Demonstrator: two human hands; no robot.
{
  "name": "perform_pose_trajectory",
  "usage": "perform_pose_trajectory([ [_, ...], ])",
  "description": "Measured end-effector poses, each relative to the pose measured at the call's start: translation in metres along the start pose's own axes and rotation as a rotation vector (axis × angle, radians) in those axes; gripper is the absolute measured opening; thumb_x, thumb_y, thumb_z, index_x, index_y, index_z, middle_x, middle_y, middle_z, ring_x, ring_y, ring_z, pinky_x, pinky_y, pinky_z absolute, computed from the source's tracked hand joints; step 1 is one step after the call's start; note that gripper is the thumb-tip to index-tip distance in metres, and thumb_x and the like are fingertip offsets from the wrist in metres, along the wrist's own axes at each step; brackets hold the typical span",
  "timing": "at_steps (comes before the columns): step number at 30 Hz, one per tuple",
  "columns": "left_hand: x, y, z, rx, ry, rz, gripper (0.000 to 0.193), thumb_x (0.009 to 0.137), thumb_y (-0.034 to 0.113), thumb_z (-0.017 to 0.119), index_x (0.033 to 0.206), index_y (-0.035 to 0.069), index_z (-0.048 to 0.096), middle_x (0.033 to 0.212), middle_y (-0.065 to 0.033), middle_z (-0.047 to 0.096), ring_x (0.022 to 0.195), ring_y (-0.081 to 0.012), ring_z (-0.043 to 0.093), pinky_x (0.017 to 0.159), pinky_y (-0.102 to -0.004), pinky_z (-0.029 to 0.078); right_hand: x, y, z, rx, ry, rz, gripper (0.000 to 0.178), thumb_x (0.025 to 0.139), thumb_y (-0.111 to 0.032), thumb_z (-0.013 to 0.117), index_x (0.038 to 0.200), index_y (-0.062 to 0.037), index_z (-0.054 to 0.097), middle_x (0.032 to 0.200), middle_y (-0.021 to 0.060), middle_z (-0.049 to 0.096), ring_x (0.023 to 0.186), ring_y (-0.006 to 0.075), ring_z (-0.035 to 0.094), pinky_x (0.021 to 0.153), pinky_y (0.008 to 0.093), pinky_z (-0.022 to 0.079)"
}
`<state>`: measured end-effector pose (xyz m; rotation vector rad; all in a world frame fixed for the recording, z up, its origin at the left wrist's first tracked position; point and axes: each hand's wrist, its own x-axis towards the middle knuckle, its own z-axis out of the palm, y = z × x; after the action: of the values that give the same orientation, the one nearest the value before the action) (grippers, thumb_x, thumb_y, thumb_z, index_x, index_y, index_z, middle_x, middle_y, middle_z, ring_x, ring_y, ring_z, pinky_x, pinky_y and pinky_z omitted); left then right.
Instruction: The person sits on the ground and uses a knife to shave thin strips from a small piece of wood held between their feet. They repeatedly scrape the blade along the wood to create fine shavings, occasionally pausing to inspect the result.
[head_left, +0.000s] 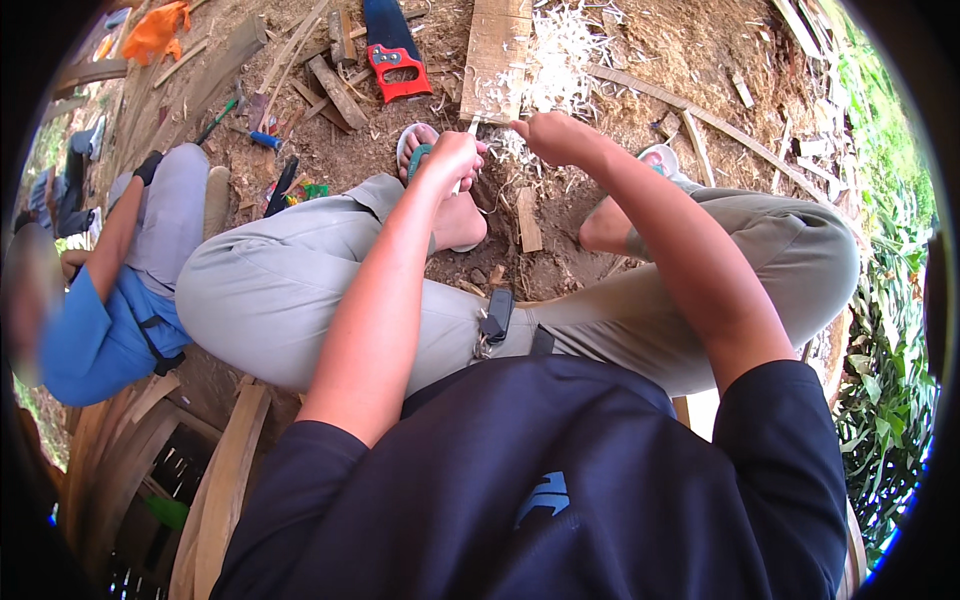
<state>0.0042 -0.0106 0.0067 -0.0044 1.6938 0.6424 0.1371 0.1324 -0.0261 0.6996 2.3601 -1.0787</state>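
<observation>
My left hand (453, 160) is closed round a slim, pale tool (473, 125). One end shows at the board's near end, the other below my fist; its exact kind is unclear. Just right of it, my right hand (556, 138) is curled closed with the thumb side toward the board; what its fingers hold, if anything, is hidden. A wooden board (496, 50) lies lengthwise ahead of me, its near end by both hands. Curly wood shavings (562, 62) are heaped along its right side, with some on the board.
A red-handled handsaw (398, 70) lies left of the board. Wood offcuts (338, 92) and a blue-handled tool (265, 139) are scattered farther left. Another person (120, 290) in a blue shirt sits at my left. A long curved strip (700, 118) and green plants (885, 390) are on the right.
</observation>
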Motion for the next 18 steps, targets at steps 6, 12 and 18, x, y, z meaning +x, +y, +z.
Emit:
perform_pose_trajectory([
  [6,0.011,-0.007,-0.003,-0.042,0.005,-0.005,0.018,0.093,0.019,0.035,0.101,0.009,0.047,0.064,0.0053,0.043,0.043,-0.0041,0.034,0.037,-0.0221,0.028,-0.004,-0.011,0.007,-0.02,0.04,0.046,0.065,0.104,-0.045,0.029,0.078,0.0033,0.065,0.075,0.025,0.066,0.075,0.0406,0.066,0.075,0.05,0.051],
  [12,0.002,0.004,-0.003,-0.136,-0.038,-0.083,0.017,0.093,0.019,0.034,0.098,0.009,0.046,0.064,0.005,0.043,0.043,-0.0036,0.033,0.037,-0.0208,0.027,0.01,-0.007,0.026,-0.025,0.1,0.129,0.059,0.103,-0.043,0.031,0.091,0.002,0.067,0.092,0.0241,0.068,0.088,0.0377,0.067,0.079,0.0481,0.052],
  [18,0.001,0.009,-0.001,-0.094,-0.006,-0.09,0.021,0.092,0.018,0.034,0.101,0.006,0.049,0.065,0.003,0.047,0.042,-0.0029,0.034,0.033,-0.0201,0.028,0.022,0.016,0.037,-0.089,0.201,-0.028,0.062,0.103,-0.042,0.032,0.078,0.0048,0.065,0.075,0.0264,0.066,0.072,0.0401,0.067,0.07,0.0499,0.053],
])
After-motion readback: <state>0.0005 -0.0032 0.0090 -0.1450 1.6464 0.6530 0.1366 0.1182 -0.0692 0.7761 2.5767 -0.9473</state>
